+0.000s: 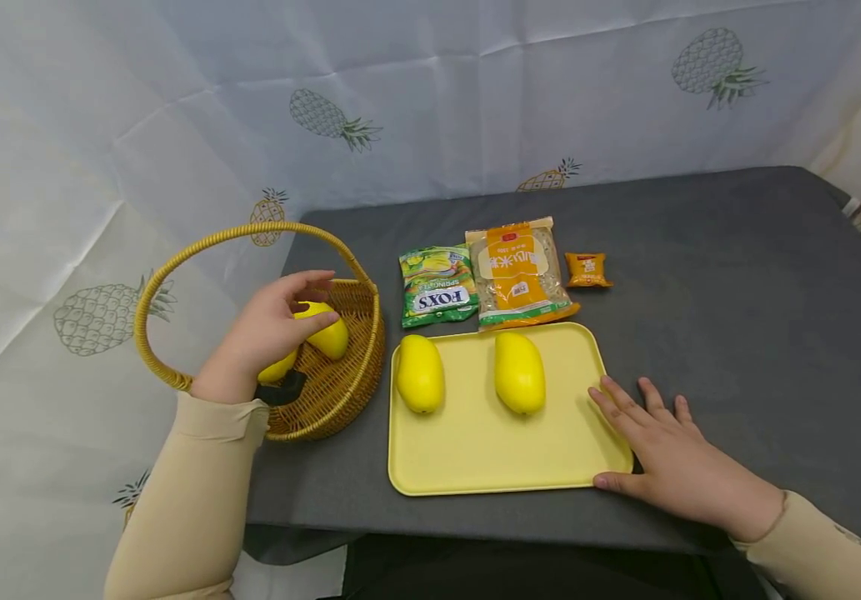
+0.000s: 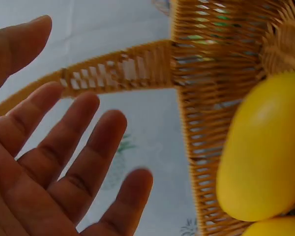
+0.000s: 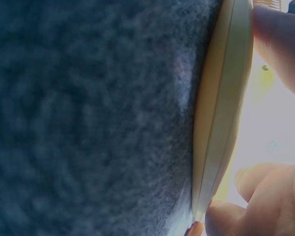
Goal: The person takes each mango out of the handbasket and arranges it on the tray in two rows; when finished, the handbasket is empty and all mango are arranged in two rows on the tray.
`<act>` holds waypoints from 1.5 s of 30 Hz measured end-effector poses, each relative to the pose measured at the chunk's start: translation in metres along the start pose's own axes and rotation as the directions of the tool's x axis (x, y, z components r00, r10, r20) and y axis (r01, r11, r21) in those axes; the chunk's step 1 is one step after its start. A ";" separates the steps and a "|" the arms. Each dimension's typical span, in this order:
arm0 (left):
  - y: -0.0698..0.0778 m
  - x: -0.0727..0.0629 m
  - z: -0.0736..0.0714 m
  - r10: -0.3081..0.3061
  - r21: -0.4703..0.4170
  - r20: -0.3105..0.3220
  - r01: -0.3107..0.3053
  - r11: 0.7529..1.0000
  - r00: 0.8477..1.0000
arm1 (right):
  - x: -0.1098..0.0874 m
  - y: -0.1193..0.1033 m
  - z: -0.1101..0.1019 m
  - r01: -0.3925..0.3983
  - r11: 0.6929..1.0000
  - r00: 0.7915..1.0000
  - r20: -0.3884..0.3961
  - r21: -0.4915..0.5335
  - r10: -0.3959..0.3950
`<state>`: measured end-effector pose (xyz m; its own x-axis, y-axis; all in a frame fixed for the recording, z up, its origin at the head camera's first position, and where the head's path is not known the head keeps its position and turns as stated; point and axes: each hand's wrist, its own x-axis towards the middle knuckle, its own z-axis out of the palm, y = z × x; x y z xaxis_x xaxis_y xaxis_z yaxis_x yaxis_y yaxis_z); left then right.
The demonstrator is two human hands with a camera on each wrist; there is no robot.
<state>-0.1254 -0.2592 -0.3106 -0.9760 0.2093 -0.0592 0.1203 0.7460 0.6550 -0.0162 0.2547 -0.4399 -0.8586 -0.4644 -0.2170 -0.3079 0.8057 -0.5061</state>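
My left hand (image 1: 268, 323) hangs over the wicker basket (image 1: 358, 392) with relaxed, spread fingers. A yellow mango (image 1: 332, 337) lies in the basket just below the fingertips, and a second mango (image 1: 277, 368) is partly hidden by the wrist. The left wrist view has the palm holding nothing, apart from the nearer mango. Fingers spread, my right hand (image 1: 666, 458) rests at the right edge of the yellow tray (image 1: 460, 454), fingertips and thumb at its rim. On that tray lie a left mango (image 1: 420, 375) and a right mango (image 1: 519, 375).
Behind the tray lie a green FOX'S candy bag (image 1: 439, 287), a larger orange-and-clear food packet (image 1: 516, 275) and a small orange snack packet (image 1: 588, 270). The basket's tall handle (image 1: 250, 229) arches over its opening. A dark cloth (image 1: 730, 308) covers the table.
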 end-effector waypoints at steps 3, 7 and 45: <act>-0.009 0.006 0.001 -0.027 0.054 0.021 0.025 0.998 0.999 | 0.000 0.000 0.000 0.002 1.000 1.000 -0.001 -0.003 -0.002; -0.020 0.013 0.002 -0.050 0.080 0.027 0.047 0.996 0.998 | 0.001 0.000 0.000 0.002 1.000 1.000 -0.001 -0.003 -0.002; -0.040 0.036 0.014 -0.021 0.511 0.210 -0.092 0.855 0.978 | 0.002 0.002 -0.001 -0.004 1.000 1.000 0.018 0.014 0.004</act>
<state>-0.1630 -0.2729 -0.3497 -0.9185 0.3220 -0.2295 0.2848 0.9414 0.1809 -0.0193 0.2558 -0.4410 -0.8521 -0.4681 -0.2339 -0.2989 0.8023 -0.5168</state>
